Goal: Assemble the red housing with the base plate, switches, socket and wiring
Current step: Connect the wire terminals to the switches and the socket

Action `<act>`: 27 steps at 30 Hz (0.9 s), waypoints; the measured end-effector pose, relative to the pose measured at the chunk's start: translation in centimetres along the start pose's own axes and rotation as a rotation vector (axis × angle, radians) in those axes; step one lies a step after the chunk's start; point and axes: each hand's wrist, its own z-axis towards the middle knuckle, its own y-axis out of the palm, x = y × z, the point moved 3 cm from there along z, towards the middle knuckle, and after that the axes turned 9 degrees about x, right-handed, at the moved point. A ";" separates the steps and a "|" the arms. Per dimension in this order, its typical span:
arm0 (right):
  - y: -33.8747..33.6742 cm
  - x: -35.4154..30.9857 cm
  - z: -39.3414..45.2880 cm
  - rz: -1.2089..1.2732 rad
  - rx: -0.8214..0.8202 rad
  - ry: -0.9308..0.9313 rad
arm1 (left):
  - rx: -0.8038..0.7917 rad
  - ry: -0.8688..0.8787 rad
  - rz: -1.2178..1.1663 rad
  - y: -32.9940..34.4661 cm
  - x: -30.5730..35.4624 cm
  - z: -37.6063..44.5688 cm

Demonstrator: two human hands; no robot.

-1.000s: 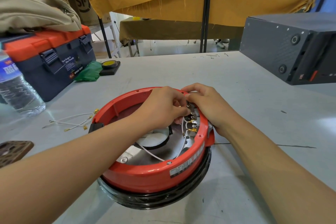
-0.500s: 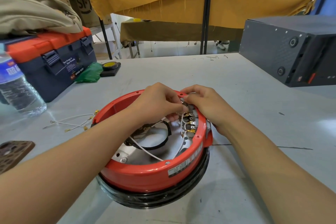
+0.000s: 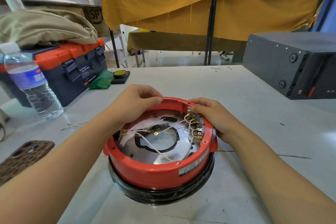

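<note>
Both hands' grip (image 3: pixel 135 100) (image 3: pixel 213 116) pinching the red housing (image 3: pixel 156 174) rim, far side.

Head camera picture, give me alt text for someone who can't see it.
Two bare hands hold the far rim of a round red housing on a grey table: the left hand pinches the rim, the right hand grips beside a row of brass terminals. White wires cross the metal base plate inside. A water bottle and toolbox sit far left.
</note>
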 end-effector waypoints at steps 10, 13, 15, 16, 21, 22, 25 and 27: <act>-0.4 -0.4 -0.1 -0.034 0.090 -0.016 | 0.285 -0.185 0.014 -6.9 -6.6 -1.9; -0.4 -0.5 -0.2 -0.035 0.102 -0.026 | 0.302 -0.228 0.092 -7.3 -8.7 -2.1; -0.3 -0.4 -0.1 -0.041 0.115 -0.037 | 0.310 -0.257 0.155 -7.3 -10.1 -2.0; -0.3 -0.4 0.0 -0.043 0.122 -0.042 | 0.314 -0.265 0.196 -7.2 -10.5 -2.0; 0.0 0.1 0.2 -0.053 0.135 -0.037 | 0.326 -0.175 0.443 -6.7 -11.5 -1.8; 0.0 0.1 0.2 -0.051 0.133 -0.035 | 0.309 -0.163 0.465 -6.6 -11.6 -1.8; 0.0 0.1 0.3 -0.048 0.121 -0.033 | 0.265 -0.150 0.533 -6.4 -12.0 -1.7; -0.1 0.2 0.5 -0.059 0.118 -0.032 | 0.267 -0.151 0.542 -6.4 -12.2 -1.6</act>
